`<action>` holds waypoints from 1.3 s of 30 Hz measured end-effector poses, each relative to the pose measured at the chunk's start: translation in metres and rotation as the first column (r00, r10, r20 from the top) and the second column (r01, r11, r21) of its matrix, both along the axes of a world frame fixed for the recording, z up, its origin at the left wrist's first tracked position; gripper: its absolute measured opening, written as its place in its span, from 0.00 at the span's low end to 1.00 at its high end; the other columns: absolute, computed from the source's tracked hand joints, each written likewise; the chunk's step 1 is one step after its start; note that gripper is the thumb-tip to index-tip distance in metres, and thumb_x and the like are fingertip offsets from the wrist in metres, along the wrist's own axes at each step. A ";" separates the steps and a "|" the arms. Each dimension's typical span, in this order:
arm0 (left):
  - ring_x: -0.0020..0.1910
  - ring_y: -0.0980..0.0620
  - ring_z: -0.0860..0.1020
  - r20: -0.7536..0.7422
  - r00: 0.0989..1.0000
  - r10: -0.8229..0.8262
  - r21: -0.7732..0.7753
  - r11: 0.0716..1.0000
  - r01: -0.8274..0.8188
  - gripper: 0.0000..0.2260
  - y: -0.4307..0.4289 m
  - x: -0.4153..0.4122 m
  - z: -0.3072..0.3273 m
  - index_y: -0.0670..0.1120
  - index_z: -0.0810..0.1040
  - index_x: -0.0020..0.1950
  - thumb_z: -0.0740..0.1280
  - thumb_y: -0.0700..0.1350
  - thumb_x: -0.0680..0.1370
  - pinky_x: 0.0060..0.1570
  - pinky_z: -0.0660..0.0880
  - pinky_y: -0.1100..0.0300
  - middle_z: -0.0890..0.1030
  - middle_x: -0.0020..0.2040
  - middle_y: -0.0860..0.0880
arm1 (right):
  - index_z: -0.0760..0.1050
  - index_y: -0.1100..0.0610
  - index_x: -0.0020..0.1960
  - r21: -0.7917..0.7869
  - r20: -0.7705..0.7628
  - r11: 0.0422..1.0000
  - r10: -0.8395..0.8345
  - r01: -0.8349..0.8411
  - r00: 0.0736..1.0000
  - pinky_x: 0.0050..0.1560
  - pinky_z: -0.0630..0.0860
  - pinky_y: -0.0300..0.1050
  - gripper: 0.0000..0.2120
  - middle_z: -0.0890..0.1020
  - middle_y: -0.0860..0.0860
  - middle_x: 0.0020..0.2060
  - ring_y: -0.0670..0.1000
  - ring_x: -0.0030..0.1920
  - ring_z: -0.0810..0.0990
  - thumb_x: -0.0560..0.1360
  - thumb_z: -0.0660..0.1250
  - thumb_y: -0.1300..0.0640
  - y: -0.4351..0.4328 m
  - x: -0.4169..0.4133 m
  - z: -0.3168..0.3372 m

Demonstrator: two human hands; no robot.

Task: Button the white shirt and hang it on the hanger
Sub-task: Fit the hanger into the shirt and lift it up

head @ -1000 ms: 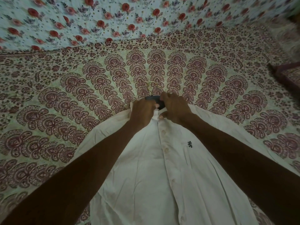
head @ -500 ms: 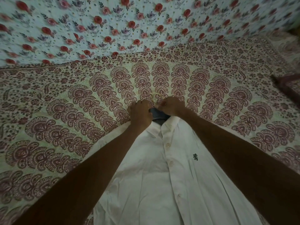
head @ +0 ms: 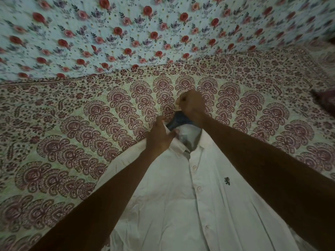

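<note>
The white shirt [head: 181,200] lies front up on the patterned bedspread, buttoned down its placket, with a small dark emblem on the chest. A dark blue hanger [head: 178,120] sticks out of the open collar, its metal hook [head: 182,94] just past the neck. My right hand [head: 193,106] grips the hanger at the base of the hook. My left hand [head: 160,137] pinches the left side of the collar. The rest of the hanger is hidden inside the shirt.
A cream and maroon patterned bedspread [head: 81,133] covers the whole surface around the shirt. A light blue floral cloth [head: 126,33] rises behind it. A dark object [head: 324,102] lies at the right edge.
My right hand has moved up from the collar to the hanger's hook. The collar has opened wider and more of the blue hanger shows. My left hand has slid lower on the collar.
</note>
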State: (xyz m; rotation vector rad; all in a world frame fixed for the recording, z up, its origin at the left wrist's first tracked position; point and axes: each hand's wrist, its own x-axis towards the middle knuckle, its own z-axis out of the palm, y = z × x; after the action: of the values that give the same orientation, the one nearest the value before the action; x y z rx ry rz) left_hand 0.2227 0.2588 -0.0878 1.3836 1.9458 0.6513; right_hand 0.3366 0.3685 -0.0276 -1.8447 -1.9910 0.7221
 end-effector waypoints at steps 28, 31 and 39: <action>0.60 0.44 0.76 0.066 0.979 -0.194 -0.045 0.979 0.197 0.25 -0.014 -0.027 0.035 0.44 0.73 0.67 0.75 0.46 0.72 0.60 0.73 0.49 0.78 0.62 0.44 | 0.68 0.59 0.64 -0.148 0.132 0.874 0.482 -0.464 0.866 0.51 0.78 0.47 0.30 0.80 0.59 0.58 0.58 0.55 0.80 0.67 0.78 0.57 -0.030 0.066 0.014; 0.59 0.44 0.76 0.028 0.969 -0.246 -0.081 0.965 0.247 0.24 -0.025 -0.024 0.054 0.44 0.70 0.67 0.73 0.48 0.74 0.61 0.73 0.46 0.78 0.62 0.44 | 0.67 0.58 0.63 -0.141 0.108 0.853 0.518 -0.503 0.849 0.50 0.76 0.44 0.29 0.80 0.59 0.58 0.57 0.55 0.80 0.68 0.77 0.59 -0.042 0.073 0.038; 0.70 0.45 0.69 -0.014 0.982 -0.190 0.001 0.982 0.190 0.25 -0.082 -0.002 0.173 0.43 0.67 0.72 0.69 0.46 0.77 0.68 0.64 0.56 0.72 0.71 0.44 | 0.67 0.54 0.65 0.022 0.223 0.876 0.465 -0.482 0.857 0.47 0.79 0.50 0.26 0.82 0.56 0.54 0.58 0.48 0.81 0.71 0.74 0.54 -0.112 0.091 0.155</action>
State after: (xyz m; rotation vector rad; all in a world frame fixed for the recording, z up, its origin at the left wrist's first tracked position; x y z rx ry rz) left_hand 0.2204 0.1765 0.0856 1.5559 1.7960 0.5550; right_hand 0.4272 0.2564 0.1276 -1.4395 -2.6209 0.5780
